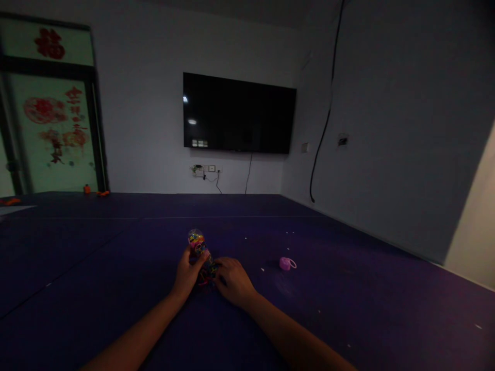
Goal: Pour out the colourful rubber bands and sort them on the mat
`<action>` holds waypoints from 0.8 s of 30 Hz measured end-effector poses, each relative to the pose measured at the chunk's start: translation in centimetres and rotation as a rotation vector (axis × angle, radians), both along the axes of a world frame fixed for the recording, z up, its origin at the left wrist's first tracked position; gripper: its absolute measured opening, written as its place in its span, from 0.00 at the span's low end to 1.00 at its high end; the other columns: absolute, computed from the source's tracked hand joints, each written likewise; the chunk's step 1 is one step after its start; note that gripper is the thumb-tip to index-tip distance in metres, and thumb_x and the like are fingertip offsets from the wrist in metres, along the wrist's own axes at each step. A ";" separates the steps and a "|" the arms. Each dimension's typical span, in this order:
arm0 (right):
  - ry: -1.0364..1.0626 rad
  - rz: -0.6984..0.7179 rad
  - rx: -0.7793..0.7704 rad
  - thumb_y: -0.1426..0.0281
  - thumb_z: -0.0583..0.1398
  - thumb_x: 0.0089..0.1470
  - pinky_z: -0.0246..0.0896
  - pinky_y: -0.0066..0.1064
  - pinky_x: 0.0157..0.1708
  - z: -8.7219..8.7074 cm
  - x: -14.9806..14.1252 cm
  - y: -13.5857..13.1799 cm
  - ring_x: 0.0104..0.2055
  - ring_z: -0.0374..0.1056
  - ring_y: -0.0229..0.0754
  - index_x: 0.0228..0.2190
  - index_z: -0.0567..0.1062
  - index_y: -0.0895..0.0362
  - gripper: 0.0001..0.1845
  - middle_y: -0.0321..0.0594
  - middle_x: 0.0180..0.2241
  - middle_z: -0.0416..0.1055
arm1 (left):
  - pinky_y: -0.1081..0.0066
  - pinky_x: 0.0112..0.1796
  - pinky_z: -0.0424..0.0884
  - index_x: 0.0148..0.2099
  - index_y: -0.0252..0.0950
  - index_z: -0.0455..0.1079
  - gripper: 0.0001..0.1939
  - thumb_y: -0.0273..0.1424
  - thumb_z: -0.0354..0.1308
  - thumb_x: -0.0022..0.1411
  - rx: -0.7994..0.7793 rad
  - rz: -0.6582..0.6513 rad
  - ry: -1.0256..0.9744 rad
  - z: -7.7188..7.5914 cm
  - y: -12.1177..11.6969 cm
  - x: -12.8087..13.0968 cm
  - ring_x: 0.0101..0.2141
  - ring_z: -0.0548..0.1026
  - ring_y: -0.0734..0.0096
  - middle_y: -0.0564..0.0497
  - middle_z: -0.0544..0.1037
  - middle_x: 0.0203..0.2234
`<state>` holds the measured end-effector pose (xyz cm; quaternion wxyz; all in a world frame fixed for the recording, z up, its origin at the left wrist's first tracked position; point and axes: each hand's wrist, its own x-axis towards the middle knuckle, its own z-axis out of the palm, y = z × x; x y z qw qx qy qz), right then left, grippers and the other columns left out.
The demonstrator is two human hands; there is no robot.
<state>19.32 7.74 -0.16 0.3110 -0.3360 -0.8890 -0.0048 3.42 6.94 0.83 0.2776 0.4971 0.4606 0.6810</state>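
My left hand [188, 271] is closed around a small clear plastic bottle [198, 245] filled with multicoloured rubber bands. The bottle lies tilted, its rounded bottom pointing up and away and its other end down toward my right hand [233, 281]. At that lower end the fingers of my right hand are curled; what they pinch is too dark to make out. Several loose coloured bands [204, 278] lie on the floor between the two hands. To the right, apart from both hands, sits a purple cap [285, 264] with a ring loop.
Dark purple matting [116, 288] covers the floor, dotted with small white scraps [262, 269]. A large television [240, 113] hangs on the far wall, and a black cable [323, 134] runs down the right wall. Small orange objects [87, 189] stand by the glass door [52, 129].
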 end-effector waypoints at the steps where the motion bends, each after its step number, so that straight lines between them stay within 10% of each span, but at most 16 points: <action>1: 0.005 -0.004 0.002 0.74 0.57 0.51 0.55 0.38 0.51 0.0 0.0 0.0 0.51 0.63 0.45 0.31 0.75 0.57 0.06 0.44 0.50 0.69 | 0.64 0.35 0.71 0.41 0.35 0.69 0.27 0.47 0.66 0.43 -0.005 0.009 -0.002 0.0 0.1 0.0 0.34 0.77 0.56 0.46 0.78 0.31; 13: 0.008 0.150 -0.018 0.80 0.55 0.44 0.54 0.36 0.50 0.3 0.2 -0.4 0.51 0.63 0.44 0.32 0.72 0.55 0.13 0.40 0.49 0.69 | 0.63 0.38 0.69 0.39 0.35 0.70 0.24 0.47 0.64 0.46 0.018 0.087 0.024 0.2 0.0 -0.2 0.35 0.76 0.56 0.47 0.78 0.31; 17: -0.026 0.192 0.020 0.71 0.62 0.44 0.56 0.36 0.47 0.5 0.1 -0.7 0.49 0.63 0.46 0.28 0.72 0.55 0.05 0.41 0.47 0.69 | 0.62 0.38 0.69 0.38 0.35 0.70 0.24 0.48 0.64 0.44 0.008 0.117 0.014 0.0 0.3 -0.4 0.35 0.76 0.55 0.47 0.78 0.31; 24: -0.118 0.005 -0.012 0.55 0.66 0.43 0.55 0.35 0.40 0.4 -0.2 -0.4 0.41 0.65 0.45 0.24 0.68 0.56 0.19 0.40 0.34 0.70 | 0.62 0.37 0.69 0.39 0.35 0.70 0.25 0.48 0.65 0.43 -0.005 0.080 0.001 0.0 0.1 -0.2 0.35 0.76 0.54 0.47 0.78 0.30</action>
